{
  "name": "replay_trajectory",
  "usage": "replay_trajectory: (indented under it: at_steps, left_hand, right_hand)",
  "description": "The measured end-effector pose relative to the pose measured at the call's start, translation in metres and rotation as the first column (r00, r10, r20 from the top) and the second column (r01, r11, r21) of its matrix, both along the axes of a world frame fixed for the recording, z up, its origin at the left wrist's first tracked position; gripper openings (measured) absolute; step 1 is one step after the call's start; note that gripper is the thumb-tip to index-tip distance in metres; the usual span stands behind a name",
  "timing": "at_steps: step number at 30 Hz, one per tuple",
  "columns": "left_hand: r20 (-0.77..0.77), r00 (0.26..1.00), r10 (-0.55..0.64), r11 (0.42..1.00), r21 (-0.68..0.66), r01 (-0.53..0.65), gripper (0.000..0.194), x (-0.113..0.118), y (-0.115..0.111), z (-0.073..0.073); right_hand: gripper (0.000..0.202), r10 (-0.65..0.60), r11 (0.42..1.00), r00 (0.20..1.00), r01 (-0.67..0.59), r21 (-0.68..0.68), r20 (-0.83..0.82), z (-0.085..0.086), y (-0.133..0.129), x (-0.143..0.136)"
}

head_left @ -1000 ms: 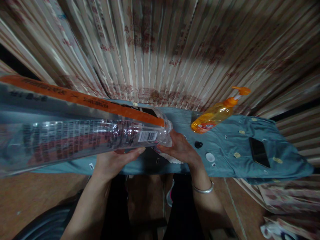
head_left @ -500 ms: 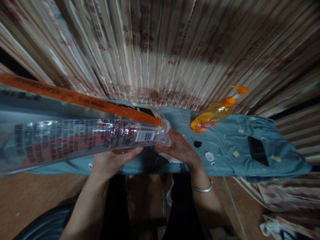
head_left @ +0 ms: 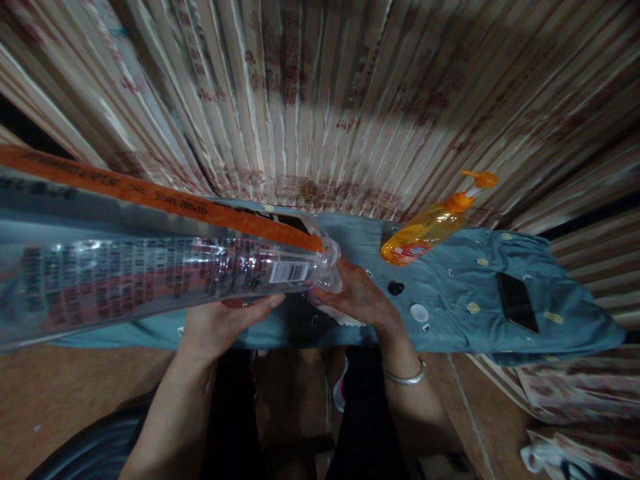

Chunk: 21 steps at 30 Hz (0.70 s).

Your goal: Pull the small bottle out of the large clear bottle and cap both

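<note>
A large clear plastic bottle (head_left: pixel 240 267) with an orange band and printed label lies nearly level, stretching from the left edge to the middle of the view. My left hand (head_left: pixel 225 323) holds its underside, the thumb showing and the other fingers hidden. My right hand (head_left: pixel 357 293) grips the bottle's right end, with the fingers partly hidden behind it. Below my right hand, a crumpled white tissue (head_left: pixel 345 318) rests on the blue cloth.
An orange pump bottle (head_left: pixel 425 230) stands beyond my right hand on the blue cloth (head_left: pixel 450 287). Nearer are a small black piece (head_left: pixel 395 288) and a white disc (head_left: pixel 419 313). A phone (head_left: pixel 517 301) lies at the right. Curtains (head_left: pixel 320 100) hang behind.
The bottle has shifted very slightly to the left, and my left hand with it. My right hand is almost unmoved.
</note>
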<state>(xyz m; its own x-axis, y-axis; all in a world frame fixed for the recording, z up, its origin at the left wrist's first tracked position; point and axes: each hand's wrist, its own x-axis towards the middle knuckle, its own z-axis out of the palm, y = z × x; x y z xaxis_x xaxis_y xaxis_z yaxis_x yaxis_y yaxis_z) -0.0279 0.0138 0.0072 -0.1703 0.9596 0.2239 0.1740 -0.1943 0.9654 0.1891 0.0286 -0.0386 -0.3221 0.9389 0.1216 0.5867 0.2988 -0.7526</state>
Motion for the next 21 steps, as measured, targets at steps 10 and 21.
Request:
replay_trajectory:
  at_steps: [10,21]
  left_hand:
    - [-0.043,0.999,0.015,0.999,0.046,-0.013,0.026,-0.0032,0.0024,-0.0019]
    - [-0.048,0.997,0.054,0.998,0.030,-0.053,0.029,-0.0042,0.0011,-0.0050]
  right_hand:
    - [0.064,0.004,1.000,1.000,-0.004,-0.016,-0.002,0.0022,0.0005,0.0007]
    - [0.075,-0.048,0.998,0.998,0.049,-0.028,0.027,0.0005,0.0002,0.0000]
